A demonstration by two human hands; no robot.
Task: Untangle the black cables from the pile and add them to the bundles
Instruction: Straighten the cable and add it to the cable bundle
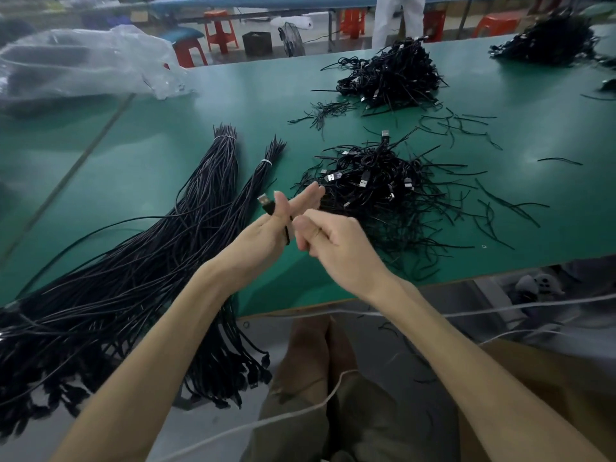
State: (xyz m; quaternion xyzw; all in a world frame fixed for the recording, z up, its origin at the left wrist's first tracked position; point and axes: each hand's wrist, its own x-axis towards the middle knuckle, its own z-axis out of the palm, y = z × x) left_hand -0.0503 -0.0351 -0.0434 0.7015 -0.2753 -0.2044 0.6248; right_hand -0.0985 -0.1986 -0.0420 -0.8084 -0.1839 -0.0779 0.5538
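Note:
My left hand [266, 228] grips a black USB cable [266, 205] near its silver plug, which sticks up past the thumb. My right hand [328, 240] is right beside it with fingers curled, pinching the same cable lower down. Just behind both hands lies a tangled pile of black cables [376, 191] with silver plugs. To the left lie two long bundles tied with white bands, a thick bundle [186, 221] and a thin bundle [256, 175], both hanging over the table's near edge.
Green table [150, 138]. A second tangled pile [390, 75] sits farther back, a third pile [550, 38] at the far right. Loose black ties [466, 125] are scattered around. A clear plastic bag [83, 61] lies at the back left. Red stools [220, 31] stand beyond.

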